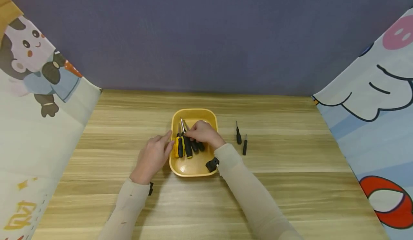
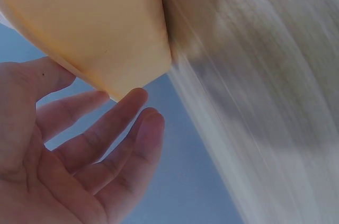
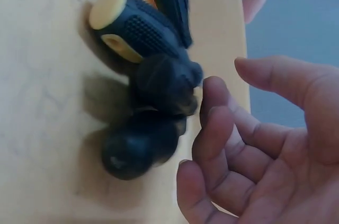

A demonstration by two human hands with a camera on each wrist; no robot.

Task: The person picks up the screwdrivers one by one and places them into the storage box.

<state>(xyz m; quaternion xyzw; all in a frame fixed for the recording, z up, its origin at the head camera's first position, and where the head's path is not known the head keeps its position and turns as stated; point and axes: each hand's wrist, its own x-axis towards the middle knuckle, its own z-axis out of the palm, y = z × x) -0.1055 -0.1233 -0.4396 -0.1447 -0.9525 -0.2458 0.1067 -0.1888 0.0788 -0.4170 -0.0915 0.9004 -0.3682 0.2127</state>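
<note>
A yellow plastic bin (image 1: 197,167) holds several screwdrivers, side by side with their shafts towards the back. Among them are a yellow-and-black one (image 1: 176,149) at the left and a black one with a yellow end (image 1: 188,149). My left hand (image 1: 151,157) is at the bin's left side, thumb and fingertips by the rim, fingers loosely bent. My right hand (image 1: 203,132) reaches into the bin over the screwdrivers. In the right wrist view, its thumb stands apart from the bent fingers, nothing between them, fingertips beside the round black handles (image 3: 140,147).
Right of the bin, two small black screwdrivers (image 1: 238,136) (image 1: 245,147) lie on the wood-grain table (image 1: 290,154). A dark blue panel (image 1: 206,39) rises behind the table. Cartoon-printed panels (image 1: 38,75) flank it on both sides.
</note>
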